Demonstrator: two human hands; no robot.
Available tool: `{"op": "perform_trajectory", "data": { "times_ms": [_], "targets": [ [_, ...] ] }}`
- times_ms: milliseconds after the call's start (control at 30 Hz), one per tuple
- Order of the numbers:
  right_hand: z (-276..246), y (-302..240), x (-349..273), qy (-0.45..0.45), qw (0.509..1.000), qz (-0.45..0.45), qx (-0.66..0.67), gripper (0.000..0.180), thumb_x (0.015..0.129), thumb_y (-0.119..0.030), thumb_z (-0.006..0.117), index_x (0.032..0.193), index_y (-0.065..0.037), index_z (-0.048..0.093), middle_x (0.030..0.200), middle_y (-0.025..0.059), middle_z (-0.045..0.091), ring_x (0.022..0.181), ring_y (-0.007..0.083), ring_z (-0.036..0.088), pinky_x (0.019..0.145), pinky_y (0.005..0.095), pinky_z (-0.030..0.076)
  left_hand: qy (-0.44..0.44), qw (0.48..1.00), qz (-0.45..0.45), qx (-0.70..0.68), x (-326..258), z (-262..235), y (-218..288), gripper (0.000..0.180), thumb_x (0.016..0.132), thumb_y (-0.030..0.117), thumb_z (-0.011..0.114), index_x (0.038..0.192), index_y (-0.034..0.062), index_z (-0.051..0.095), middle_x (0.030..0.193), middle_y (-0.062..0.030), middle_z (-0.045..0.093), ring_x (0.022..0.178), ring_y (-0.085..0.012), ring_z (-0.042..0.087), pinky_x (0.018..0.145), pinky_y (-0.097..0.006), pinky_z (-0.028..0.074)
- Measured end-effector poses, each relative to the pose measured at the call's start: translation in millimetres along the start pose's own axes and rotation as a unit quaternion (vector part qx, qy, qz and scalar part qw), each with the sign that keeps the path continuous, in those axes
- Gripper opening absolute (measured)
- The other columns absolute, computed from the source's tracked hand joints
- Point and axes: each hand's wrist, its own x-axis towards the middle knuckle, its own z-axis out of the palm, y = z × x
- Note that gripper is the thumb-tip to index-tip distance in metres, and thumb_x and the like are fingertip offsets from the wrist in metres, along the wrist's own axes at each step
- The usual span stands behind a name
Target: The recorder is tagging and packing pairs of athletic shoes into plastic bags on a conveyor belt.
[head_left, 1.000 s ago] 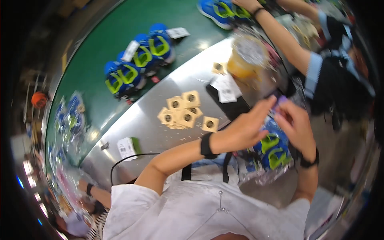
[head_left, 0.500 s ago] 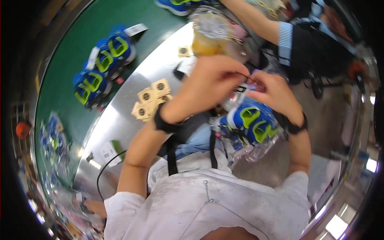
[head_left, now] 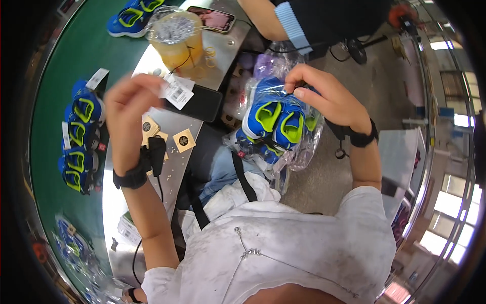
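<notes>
Two blue shoes [head_left: 268, 115] with lime-green openings lie uppermost inside one clear bag [head_left: 298, 161]; at least one more blue shoe shows under them, but I cannot count these lower ones through the plastic. The bag is beyond the person's lap, just to the right of the desk [head_left: 121, 207]. The two openings lie toward the person, side by side, and the blue bodies stretch away from the person, so their long axis runs roughly outward. Which end is the toe, I cannot tell surely.

The right hand [head_left: 326, 96] is over these shoes, its thumb and forefinger nearly meeting at their far part; whether they pinch the plastic or something thin and dark, I cannot tell. The left hand [head_left: 129, 104] is blurred, with bent fingers reaching to at least two white tags [head_left: 178, 96]; whether it grips one is not clear.

The tags lie over one black flat object [head_left: 208, 105]. On the desk are also four blue shoes in a row [head_left: 77, 134], one yellow tub [head_left: 172, 51], one phone [head_left: 215, 19] and one separate tan card [head_left: 184, 140].
</notes>
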Motion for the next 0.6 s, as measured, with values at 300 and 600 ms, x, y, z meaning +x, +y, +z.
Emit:
{"op": "perform_trajectory", "data": {
  "times_ms": [300, 600],
  "targets": [
    [78, -9, -77, 0.271, 0.860, -0.237, -0.362, 0.022, 0.065, -0.007, 0.070, 0.088, -0.009, 0.069, 0.100, 0.0002, 0.067, 0.073, 0.0140, 0.058, 0.056, 0.0245, 0.043, -0.290, 0.953, -0.075, -0.057, -19, 150, -21, 0.025, 0.095, 0.019, 0.052, 0.095, -0.0038, 0.062, 0.091, -0.0081, 0.063, 0.086, -0.0145, 0.059, 0.080, -0.026, 0.045],
    [104, 9, -93, 0.307, 0.899, -0.283, -0.133, 0.025, 0.072, -0.004, 0.067, 0.097, -0.006, 0.065, 0.113, 0.0056, 0.060, 0.097, 0.0230, 0.056, 0.081, 0.0335, 0.047, -0.300, 0.890, -0.272, -0.211, -41, 180, -18, 0.020, 0.092, 0.012, 0.057, 0.102, -0.0046, 0.064, 0.089, -0.0053, 0.066, 0.077, -0.0089, 0.062, 0.068, -0.020, 0.049]
  ]
}}
